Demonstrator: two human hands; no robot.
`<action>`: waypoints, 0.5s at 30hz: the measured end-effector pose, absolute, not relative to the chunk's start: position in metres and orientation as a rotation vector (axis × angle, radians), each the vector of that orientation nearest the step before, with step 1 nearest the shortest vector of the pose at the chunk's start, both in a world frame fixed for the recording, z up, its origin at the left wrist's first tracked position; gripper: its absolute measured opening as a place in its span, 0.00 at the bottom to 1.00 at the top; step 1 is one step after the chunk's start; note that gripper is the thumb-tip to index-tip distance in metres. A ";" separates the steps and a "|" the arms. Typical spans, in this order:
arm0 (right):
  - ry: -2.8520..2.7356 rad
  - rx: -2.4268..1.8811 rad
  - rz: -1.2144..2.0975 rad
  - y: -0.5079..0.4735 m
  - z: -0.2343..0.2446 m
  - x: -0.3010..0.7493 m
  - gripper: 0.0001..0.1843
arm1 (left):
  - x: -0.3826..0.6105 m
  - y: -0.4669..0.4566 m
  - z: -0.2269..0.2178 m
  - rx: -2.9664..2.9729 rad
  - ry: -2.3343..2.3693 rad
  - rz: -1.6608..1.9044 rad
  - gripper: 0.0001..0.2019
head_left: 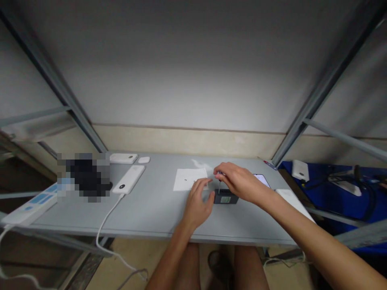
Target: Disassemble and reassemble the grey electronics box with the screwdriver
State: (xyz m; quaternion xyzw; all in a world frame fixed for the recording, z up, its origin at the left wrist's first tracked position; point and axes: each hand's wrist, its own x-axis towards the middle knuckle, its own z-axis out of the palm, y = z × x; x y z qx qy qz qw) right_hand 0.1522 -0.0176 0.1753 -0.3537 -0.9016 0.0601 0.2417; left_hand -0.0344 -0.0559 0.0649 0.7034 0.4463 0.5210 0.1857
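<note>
A small black box [232,199] with a pale label on its front and slots along its top sits on the grey table. My right hand [236,179] is closed around the handle of a screwdriver [219,187], whose thin metal shaft points down to the top of the box near its left end. My left hand [198,203] is at the box's left side, fingers apart and thumb at its edge; whether the thumb touches is unclear. Behind the left fingers lies a white sheet of paper [183,179] with a few tiny dark specks on it.
A phone [261,180] lies partly behind my right arm, near a white flat thing [292,200]. A pen-like tool [269,164] rests at the back right. Leftward are a white power bank [130,179] with a cable, another power bank [122,158] and a power strip [33,205].
</note>
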 end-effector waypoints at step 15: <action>-3.071 -1.163 -0.176 -0.020 0.207 0.156 0.13 | -0.007 -0.028 0.014 1.827 1.141 1.045 0.21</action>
